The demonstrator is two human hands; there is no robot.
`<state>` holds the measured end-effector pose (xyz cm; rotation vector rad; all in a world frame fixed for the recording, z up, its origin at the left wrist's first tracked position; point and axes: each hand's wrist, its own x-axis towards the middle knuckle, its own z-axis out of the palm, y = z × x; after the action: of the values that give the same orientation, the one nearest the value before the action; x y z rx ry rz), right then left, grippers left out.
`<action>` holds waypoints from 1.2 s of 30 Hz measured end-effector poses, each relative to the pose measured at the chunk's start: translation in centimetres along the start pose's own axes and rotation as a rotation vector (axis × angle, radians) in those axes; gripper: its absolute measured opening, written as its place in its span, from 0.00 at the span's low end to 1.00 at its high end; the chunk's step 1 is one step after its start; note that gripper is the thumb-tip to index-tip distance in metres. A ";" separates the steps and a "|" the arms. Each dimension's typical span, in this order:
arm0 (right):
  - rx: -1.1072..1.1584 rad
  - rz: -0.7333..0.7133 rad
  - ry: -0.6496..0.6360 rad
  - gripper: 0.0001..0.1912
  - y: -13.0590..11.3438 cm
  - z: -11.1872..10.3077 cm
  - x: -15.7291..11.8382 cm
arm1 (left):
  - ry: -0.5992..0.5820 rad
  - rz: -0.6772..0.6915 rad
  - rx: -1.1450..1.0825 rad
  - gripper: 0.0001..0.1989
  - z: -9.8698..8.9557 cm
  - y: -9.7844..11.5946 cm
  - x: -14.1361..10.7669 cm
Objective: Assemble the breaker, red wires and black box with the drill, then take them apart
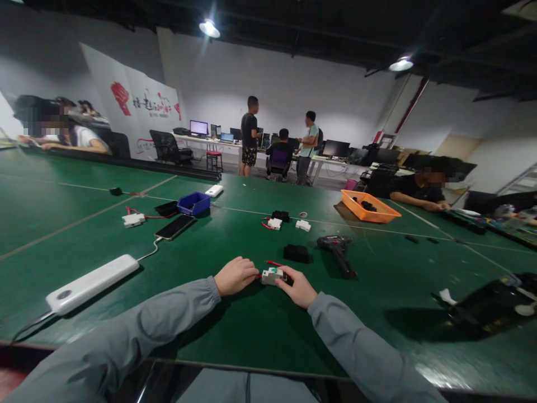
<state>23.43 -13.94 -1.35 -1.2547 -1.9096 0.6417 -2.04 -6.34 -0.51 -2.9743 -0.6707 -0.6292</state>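
Note:
In the head view, my right hand [298, 286] grips a small white circuit breaker [271, 276] with a green switch, thumb and fingers closed around its right end. My left hand [236, 276] is closed at the breaker's left end, its fingertips pinching a short red wire [259, 276]. Whether this wire sits inside the terminal is too small to tell. Just beyond the breaker, another red wire end [273, 263] shows. A black block [296, 253] lies past my right hand, and a black cordless screwdriver [337, 252] rests to its right.
Farther off lie two white breakers, one [274, 224] with red wire, the other [302, 225] bare. An orange tray [369, 207] holds black parts. On the left are a blue bin [193, 204], a phone [176, 227] and a white power bank [93, 284]. A person [419, 184] sits at right.

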 end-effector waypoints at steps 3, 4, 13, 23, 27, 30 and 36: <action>-0.014 -0.002 0.009 0.16 0.0 0.1 0.2 | -0.006 -0.042 -0.052 0.09 0.2 -0.1 0.2; -0.023 -0.005 0.007 0.16 -0.1 0.0 0.3 | -0.008 -0.055 -0.069 0.09 0.2 -0.1 0.2; -0.317 -0.155 0.111 0.16 -0.5 -1.9 0.3 | 0.087 -0.110 -0.163 0.14 -1.5 0.6 0.2; -0.776 0.365 0.582 0.21 5.9 -14.8 -0.8 | 0.098 -0.104 -0.164 0.15 -1.2 1.0 0.5; -0.827 0.654 0.526 0.27 8.6 -16.1 -1.5 | 0.114 -0.089 -0.138 0.13 -1.0 0.8 0.6; -0.768 0.740 0.433 0.31 10.0 -15.7 -1.2 | 0.113 -0.076 -0.134 0.12 -0.8 0.6 0.6; -0.671 0.837 0.280 0.35 11.1 -16.0 -0.6 | 0.097 -0.062 -0.150 0.12 -0.4 0.3 0.7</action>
<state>42.51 -10.07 -0.24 -2.4712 -1.3403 0.1687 -1.52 -6.41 0.16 -3.0430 -0.7430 -0.8594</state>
